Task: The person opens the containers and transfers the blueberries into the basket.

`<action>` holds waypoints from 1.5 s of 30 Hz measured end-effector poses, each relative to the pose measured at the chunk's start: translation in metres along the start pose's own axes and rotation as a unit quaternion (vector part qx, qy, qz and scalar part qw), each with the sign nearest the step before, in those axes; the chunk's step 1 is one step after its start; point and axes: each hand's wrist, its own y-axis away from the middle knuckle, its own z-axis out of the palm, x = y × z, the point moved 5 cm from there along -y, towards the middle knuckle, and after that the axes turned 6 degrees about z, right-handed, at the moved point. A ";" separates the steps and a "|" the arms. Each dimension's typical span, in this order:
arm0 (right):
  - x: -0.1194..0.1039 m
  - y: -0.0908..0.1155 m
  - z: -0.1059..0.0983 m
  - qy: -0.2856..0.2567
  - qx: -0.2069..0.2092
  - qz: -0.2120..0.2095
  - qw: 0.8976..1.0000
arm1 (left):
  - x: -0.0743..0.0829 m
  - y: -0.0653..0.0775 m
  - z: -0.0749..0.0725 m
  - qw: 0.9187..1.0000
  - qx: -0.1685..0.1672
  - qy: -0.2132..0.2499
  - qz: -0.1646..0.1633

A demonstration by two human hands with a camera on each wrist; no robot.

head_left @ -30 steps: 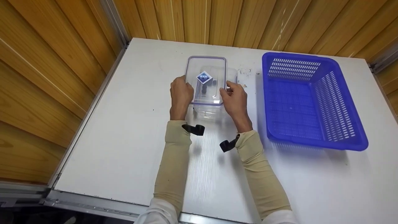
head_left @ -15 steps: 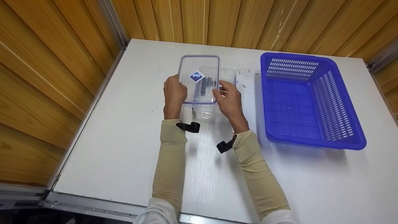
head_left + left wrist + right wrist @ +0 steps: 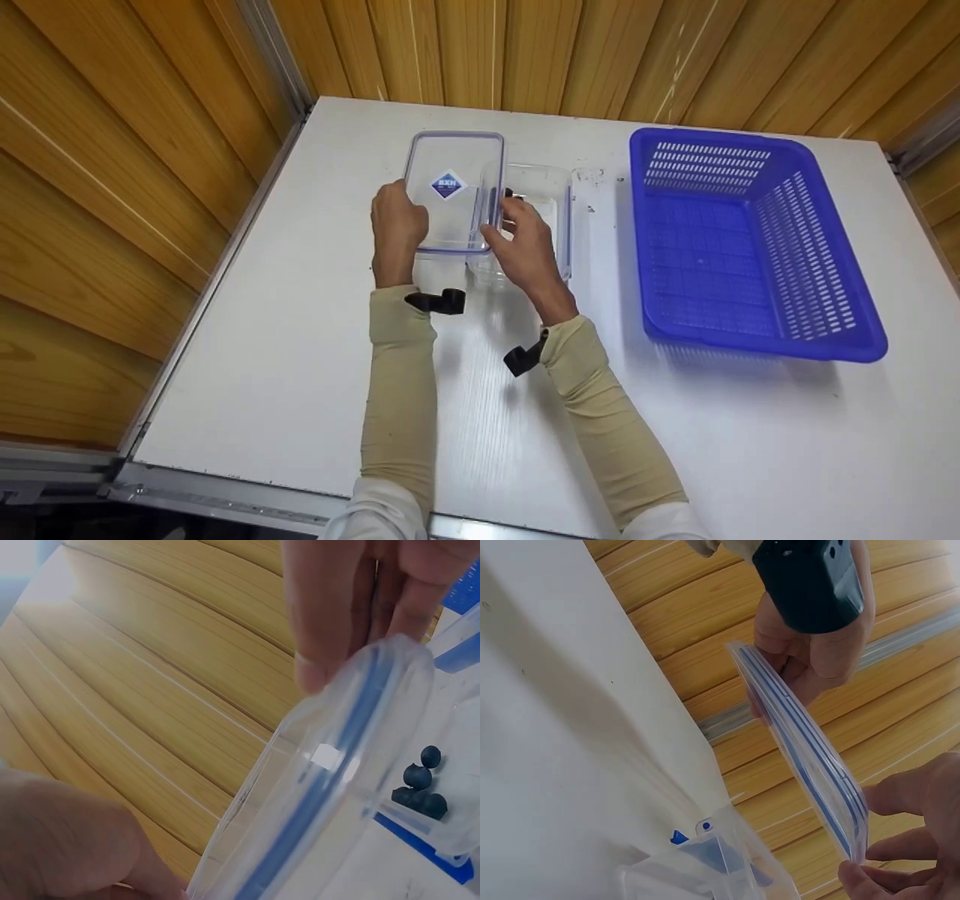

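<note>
A clear plastic lid (image 3: 454, 221) with a blue seal and a diamond-shaped sticker is held up between both hands. My left hand (image 3: 397, 221) grips its left edge, fingers curled. On the opposite edge my right hand (image 3: 525, 244) pinches with thumb and fingers. Below and to the right stands a clear food container (image 3: 551, 176) on the table, partly covered from view by the lid and right hand. In the left wrist view several blueberries (image 3: 418, 777) lie inside the container. The right wrist view shows the lid (image 3: 802, 742) tilted, apart from the container (image 3: 682, 877).
A blue plastic basket (image 3: 705, 255) with slotted sides stands to the right on the white table (image 3: 285, 360). Wood-panelled walls (image 3: 480, 52) rise behind and at the left. Black camera mounts (image 3: 446, 301) sit on both wrists.
Both hands have carried the lid leftward, from over the container to its left side, uncovering more of the container. The container and basket stay in place.
</note>
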 end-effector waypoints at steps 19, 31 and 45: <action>0.000 0.007 0.034 0.008 -0.073 0.005 0.997 | -0.023 0.001 -0.012 0.999 -0.019 -0.009 -0.044; -0.003 0.016 0.049 0.071 -0.085 -0.014 0.994 | -0.036 0.002 -0.017 0.995 -0.055 -0.004 -0.086; 0.002 0.020 0.071 0.096 -0.096 -0.007 0.991 | -0.053 0.002 -0.021 0.994 -0.056 -0.016 -0.092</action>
